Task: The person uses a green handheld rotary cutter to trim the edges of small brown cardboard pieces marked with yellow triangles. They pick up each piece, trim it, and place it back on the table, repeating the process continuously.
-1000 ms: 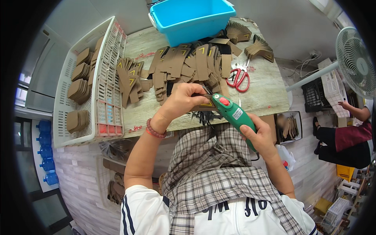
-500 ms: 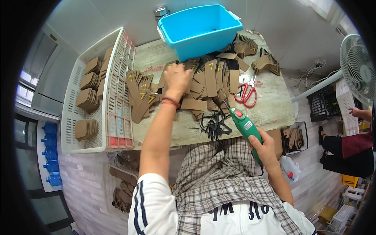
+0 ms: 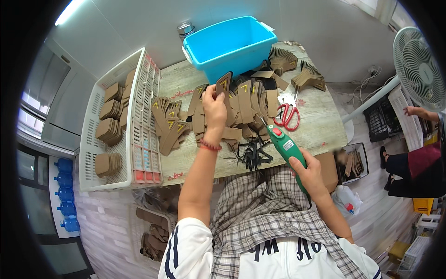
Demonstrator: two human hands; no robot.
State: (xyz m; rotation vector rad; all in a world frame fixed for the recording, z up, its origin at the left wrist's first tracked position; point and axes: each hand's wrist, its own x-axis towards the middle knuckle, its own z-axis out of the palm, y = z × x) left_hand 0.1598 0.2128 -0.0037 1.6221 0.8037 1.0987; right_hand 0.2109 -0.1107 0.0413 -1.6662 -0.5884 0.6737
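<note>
Hands | left (image 3: pixel 215 111): pinching brown chevron-marked piece (image 3: pixel 225 82) | right (image 3: pixel 308 174): wrapped round green handheld tool (image 3: pixel 285 147)

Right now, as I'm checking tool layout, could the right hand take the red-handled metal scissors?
Probably not: the right hand grips the green handheld power tool, though the scissors' red handles lie nearby, uncovered.

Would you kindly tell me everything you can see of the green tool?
The green tool has a long, rounded body, apparently plastic, with a red button, a pale label and a thin tip. A dark cord shows at its rear. The right hand grips its rear part; it slants, tip toward the upper left, near the brown strips. Whether the tip touches them is unclear.
</note>
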